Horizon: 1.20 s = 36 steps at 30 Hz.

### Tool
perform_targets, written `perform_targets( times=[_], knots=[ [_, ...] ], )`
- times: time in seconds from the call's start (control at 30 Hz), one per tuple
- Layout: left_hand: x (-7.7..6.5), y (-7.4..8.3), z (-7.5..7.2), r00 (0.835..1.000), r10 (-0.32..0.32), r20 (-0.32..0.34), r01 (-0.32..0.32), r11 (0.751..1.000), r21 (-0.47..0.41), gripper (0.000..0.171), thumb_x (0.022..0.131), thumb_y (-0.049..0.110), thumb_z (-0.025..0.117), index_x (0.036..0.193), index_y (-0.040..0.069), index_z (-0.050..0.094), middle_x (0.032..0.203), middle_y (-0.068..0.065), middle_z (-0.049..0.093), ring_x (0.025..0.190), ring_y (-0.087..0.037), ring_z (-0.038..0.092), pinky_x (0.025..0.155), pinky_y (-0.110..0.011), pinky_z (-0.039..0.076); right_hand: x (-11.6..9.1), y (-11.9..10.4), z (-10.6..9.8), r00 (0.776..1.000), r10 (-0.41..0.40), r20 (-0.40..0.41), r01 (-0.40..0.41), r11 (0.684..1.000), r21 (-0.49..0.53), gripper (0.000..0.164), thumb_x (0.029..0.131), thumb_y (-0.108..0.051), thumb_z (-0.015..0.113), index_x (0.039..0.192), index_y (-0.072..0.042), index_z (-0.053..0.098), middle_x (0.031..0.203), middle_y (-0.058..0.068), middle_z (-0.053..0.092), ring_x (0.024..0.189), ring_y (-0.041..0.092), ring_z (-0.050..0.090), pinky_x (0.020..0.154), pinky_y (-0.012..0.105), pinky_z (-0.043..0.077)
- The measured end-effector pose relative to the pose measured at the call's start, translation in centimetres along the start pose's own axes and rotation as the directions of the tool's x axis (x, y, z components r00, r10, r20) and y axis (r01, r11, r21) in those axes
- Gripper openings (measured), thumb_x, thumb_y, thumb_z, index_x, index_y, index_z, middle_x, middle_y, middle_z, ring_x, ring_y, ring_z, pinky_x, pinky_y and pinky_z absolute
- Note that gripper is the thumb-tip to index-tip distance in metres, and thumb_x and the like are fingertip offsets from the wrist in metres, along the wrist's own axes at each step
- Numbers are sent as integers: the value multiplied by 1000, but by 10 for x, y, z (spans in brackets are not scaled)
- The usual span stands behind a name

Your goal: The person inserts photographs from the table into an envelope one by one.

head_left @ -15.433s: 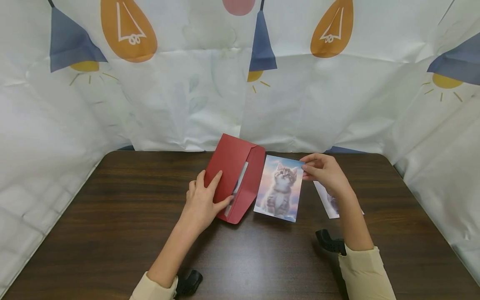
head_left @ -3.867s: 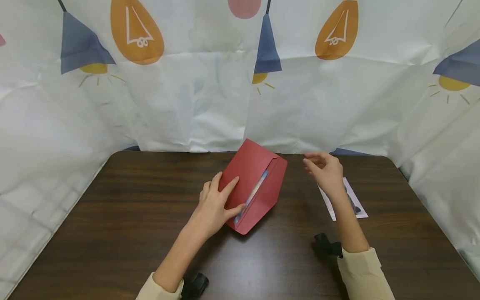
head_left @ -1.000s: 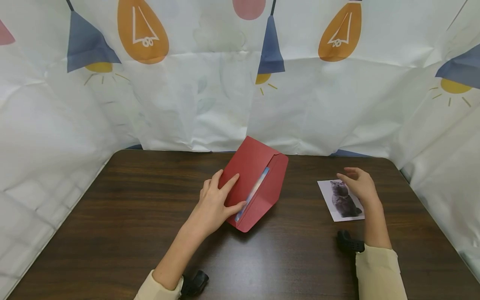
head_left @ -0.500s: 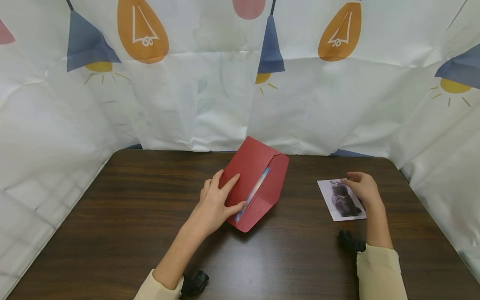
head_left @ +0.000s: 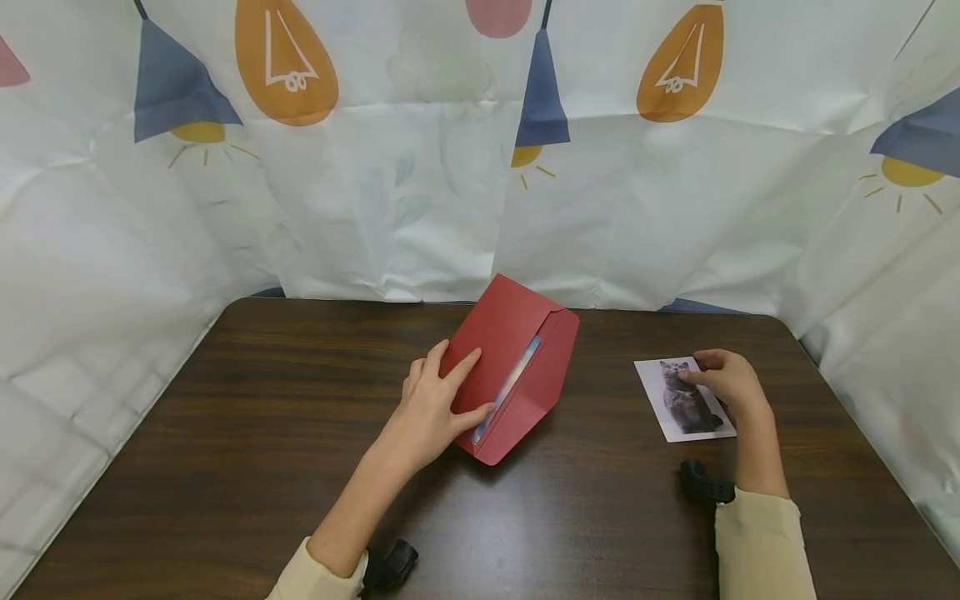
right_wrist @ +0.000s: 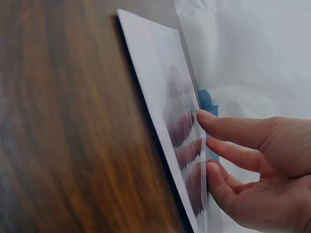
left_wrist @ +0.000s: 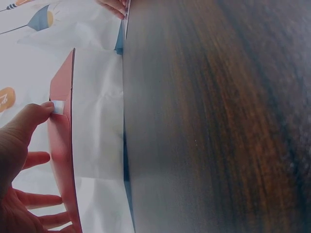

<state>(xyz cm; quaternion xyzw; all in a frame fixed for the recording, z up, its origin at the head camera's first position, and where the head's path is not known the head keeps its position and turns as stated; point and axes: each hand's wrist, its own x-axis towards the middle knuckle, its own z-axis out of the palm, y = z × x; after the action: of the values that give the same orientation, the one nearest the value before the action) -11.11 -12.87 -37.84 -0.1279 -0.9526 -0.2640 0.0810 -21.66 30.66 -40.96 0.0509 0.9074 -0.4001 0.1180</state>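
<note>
My left hand point(head_left: 427, 408) grips the lower left part of a red envelope point(head_left: 498, 333), which is tilted and raised off the table. A pale blue card point(head_left: 508, 387) shows in the envelope's opening, with my thumb over its lower end. In the left wrist view that thumb presses on the card's white edge point(left_wrist: 58, 107). My right hand point(head_left: 727, 383) is at the right edge of a photo card with a grey cat point(head_left: 684, 408), lying on the table. The right wrist view shows the bent fingertips point(right_wrist: 206, 115) at the card's glossy face, not clearly closed on it.
A dark wood table point(head_left: 247, 450) spans the front, with white patterned sheeting point(head_left: 420, 208) behind its far edge and at both sides. Black wrist-worn devices point(head_left: 393, 567) sit at both cuffs.
Earlier my right hand held a light kitten card, no longer in view. It has since moved right to the grey cat card and lowered onto its edge. The left hand stays on the envelope.
</note>
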Motion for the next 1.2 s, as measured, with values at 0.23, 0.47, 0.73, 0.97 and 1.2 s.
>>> perform_targets(
  times=[0.23, 0.47, 0.73, 0.97, 1.2],
  knots=[
    [-1, 1, 0, 1000, 5, -4, -5, 1000, 2, 75, 90, 34, 86, 154, 12, 55, 160, -30, 37, 134, -49, 43, 103, -63, 50, 0, 0, 1, 1000, -14, -13, 14, 1000, -4, 63, 101, -11, 68, 148, 19, 39, 151, 48, 31, 137, 63, 37, 110, 69, 39],
    [-1, 1, 0, 1000, 5, -6, -5, 1000, -2, 74, 90, 33, 86, 154, 11, 55, 160, -30, 37, 135, -49, 43, 103, -62, 50, -1, -2, 1, 1000, -4, 3, 4, 1000, 18, 64, 101, -9, 67, 150, 18, 35, 153, 49, 27, 139, 64, 34, 112, 70, 37],
    [-1, 0, 0, 1000, 4, -3, -4, 1000, 1, 75, 90, 34, 86, 154, 12, 54, 160, -30, 37, 135, -49, 43, 103, -63, 50, -1, -1, 3, 1000, -4, -24, 5, 1000, 24, 64, 99, -8, 70, 147, 19, 35, 148, 48, 31, 135, 63, 36, 109, 69, 39],
    [-1, 1, 0, 1000, 2, 0, -2, 1000, 0, 75, 90, 33, 86, 154, 12, 54, 160, -30, 36, 135, -49, 43, 101, -62, 51, -1, -1, 4, 998, 1, -61, 2, 999, 45, 62, 95, -5, 73, 140, 17, 36, 141, 44, 37, 127, 59, 42, 103, 67, 42],
    [-1, 1, 0, 1000, -4, -6, 4, 1000, -2, 75, 90, 33, 86, 154, 12, 55, 160, -29, 36, 134, -48, 43, 101, -61, 52, 0, -2, 5, 996, -1, -88, 4, 999, 36, 62, 94, -4, 74, 140, 17, 38, 134, 42, 43, 119, 54, 48, 94, 60, 46]
  ],
)
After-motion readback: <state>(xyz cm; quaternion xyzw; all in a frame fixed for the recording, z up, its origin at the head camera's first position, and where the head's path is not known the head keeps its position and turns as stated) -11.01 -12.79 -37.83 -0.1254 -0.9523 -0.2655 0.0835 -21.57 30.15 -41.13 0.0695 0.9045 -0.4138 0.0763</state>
